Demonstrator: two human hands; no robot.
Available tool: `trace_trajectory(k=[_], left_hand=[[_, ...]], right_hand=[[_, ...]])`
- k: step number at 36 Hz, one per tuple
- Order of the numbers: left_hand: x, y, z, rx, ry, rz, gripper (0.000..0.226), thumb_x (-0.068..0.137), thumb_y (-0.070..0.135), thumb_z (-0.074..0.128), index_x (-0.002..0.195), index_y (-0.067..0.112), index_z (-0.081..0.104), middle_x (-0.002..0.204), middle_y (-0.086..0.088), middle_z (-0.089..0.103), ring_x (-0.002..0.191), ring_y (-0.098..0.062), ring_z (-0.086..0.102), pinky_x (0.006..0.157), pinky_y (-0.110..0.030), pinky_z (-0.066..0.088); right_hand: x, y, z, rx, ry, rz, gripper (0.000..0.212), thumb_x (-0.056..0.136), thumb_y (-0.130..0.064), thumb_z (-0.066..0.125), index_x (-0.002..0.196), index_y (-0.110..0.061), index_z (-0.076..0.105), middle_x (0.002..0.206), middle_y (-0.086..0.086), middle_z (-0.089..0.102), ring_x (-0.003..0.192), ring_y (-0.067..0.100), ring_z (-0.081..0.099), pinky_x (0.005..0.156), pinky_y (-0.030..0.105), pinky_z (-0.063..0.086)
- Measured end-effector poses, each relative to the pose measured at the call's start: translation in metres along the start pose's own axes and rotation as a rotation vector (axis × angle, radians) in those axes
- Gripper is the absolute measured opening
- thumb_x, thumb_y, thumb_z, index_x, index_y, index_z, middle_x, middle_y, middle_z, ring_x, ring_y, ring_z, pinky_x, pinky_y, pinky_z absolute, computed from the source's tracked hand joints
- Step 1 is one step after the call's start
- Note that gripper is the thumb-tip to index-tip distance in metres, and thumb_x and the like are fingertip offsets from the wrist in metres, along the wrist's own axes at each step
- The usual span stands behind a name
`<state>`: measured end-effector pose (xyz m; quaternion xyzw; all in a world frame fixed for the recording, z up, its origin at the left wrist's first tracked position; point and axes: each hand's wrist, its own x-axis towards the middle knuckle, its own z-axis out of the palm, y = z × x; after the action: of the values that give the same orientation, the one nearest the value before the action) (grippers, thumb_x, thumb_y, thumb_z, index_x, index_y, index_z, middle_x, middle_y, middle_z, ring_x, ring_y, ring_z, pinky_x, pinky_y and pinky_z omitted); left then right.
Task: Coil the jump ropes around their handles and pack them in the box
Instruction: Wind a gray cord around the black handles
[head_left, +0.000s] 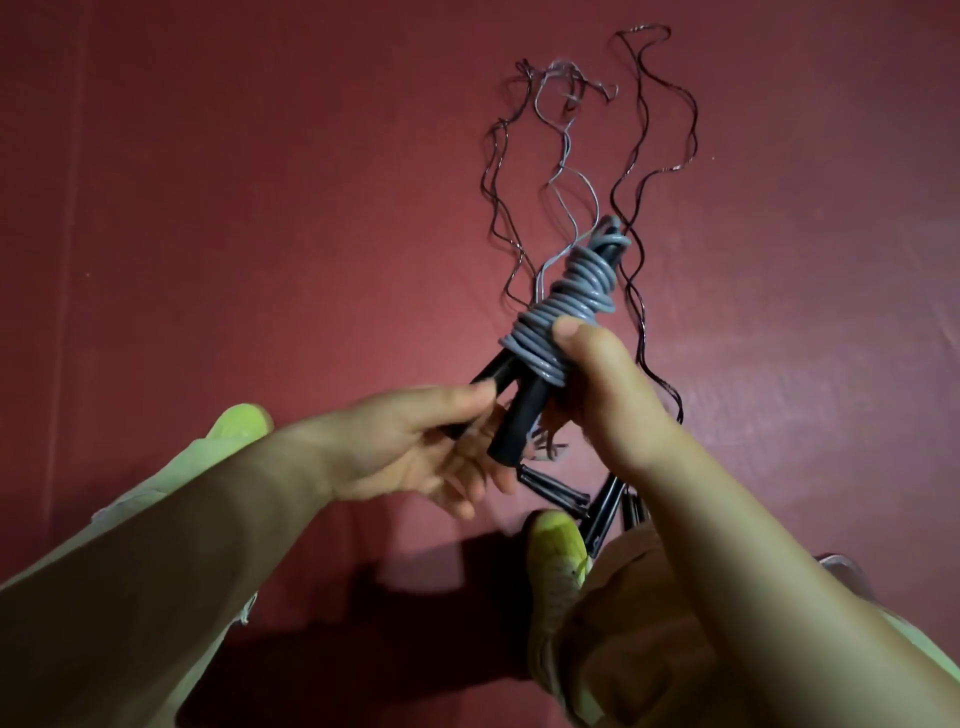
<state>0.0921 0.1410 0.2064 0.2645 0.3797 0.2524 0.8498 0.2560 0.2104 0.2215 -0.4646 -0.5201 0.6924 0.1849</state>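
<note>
Two yellow-green shoes (558, 545) stand nearest on the red floor (260, 208). Above them, the right hand (597, 395) grips the grey coiled rope (561, 312) wound around black handles (519, 410); the left hand (415, 441) pinches one handle's end. Beyond lie loose ropes (644, 171).

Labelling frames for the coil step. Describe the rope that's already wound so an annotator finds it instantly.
Start at the red floor, then the two bare hands raised mid-frame. Between them is the grey jump rope, coiled tightly round its pair of black handles; the right hand pinches the coils while the left hand grips the handle ends. Unlike the loose ropes sprawled wavy on the floor behind, it is a compact bundle.
</note>
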Motion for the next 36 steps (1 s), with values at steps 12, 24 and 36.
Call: trace_trajectory(k=[12,24,36], left_hand=[[-0.034,-0.002,0.060,-0.477,-0.558,0.149,0.071,0.089,0.059,0.046,0.121,-0.003,0.054,0.092,-0.011,0.060,0.064,-0.018,0.059,0.060,-0.031,0.050],[-0.136,0.036,0.162,-0.090,0.119,0.100,0.062,0.086,0.064,0.027,0.088,0.010,0.059,0.067,0.000,0.053,0.048,-0.008,0.033,0.042,-0.018,0.025],[-0.213,0.057,0.263,0.194,0.302,0.370,0.063,0.093,0.061,0.023,0.084,0.011,0.060,0.065,-0.002,0.057,0.049,-0.010,0.033,0.042,-0.019,0.023]], right_hand=[[-0.059,-0.046,0.012,-0.010,-0.173,-0.162,0.047,0.061,-0.061,0.048,0.065,-0.014,0.053,0.083,0.024,0.046,0.077,0.031,0.044,0.075,0.040,0.032],[-0.166,-0.093,0.029,-0.269,0.022,-0.304,0.049,0.091,-0.053,0.044,0.063,-0.015,0.058,0.055,0.004,0.050,0.045,0.016,0.036,0.043,0.025,0.026],[-0.267,-0.161,0.056,-0.458,0.309,-0.607,0.051,0.092,-0.061,0.037,0.062,-0.020,0.048,0.048,-0.009,0.037,0.046,0.012,0.029,0.054,0.034,0.022]])
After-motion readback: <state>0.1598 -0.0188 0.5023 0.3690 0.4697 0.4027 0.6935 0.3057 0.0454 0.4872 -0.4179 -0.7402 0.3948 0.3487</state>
